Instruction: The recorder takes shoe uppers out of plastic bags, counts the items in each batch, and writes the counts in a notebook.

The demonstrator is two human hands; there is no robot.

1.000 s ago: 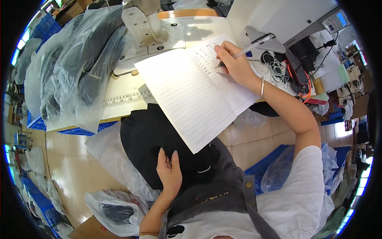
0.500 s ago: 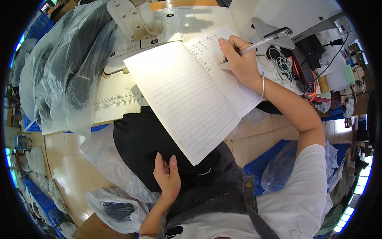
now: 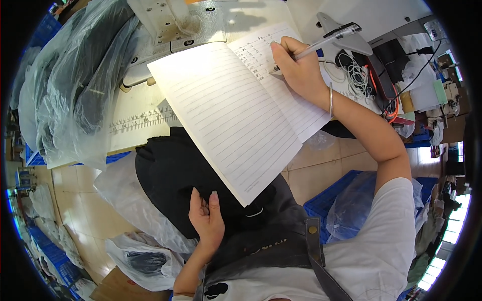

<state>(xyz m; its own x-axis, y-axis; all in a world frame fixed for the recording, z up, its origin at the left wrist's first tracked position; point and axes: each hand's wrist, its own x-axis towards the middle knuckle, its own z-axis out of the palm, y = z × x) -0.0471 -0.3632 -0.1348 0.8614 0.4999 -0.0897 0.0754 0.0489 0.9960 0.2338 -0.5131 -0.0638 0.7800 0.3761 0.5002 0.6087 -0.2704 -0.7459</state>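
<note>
A clear-barrelled pen (image 3: 329, 41) is pinched in my right hand (image 3: 302, 72), its tip down on the right page of an open lined notebook (image 3: 221, 110). Handwriting covers the upper part of that page, while the left page bears only ruled lines. The notebook lies tilted, its lower corner reaching past the table edge over black fabric (image 3: 165, 175) on my lap. On that fabric rests my left hand (image 3: 206, 220), with thumb and forefinger apart, the other fingers curled, and nothing seen in it.
A white machine base (image 3: 168, 25) stands behind the notebook on the table, which has a ruler scale (image 3: 143, 123) along it. Plastic-wrapped dark bundles (image 3: 85, 75) fill the left side. Tangled white cable (image 3: 356, 78) lies at right, above a blue crate (image 3: 331, 193) on the floor.
The whole scene has shifted slightly up and left in view. My right hand still holds the pen on the page, and my left hand stays on the black fabric.
</note>
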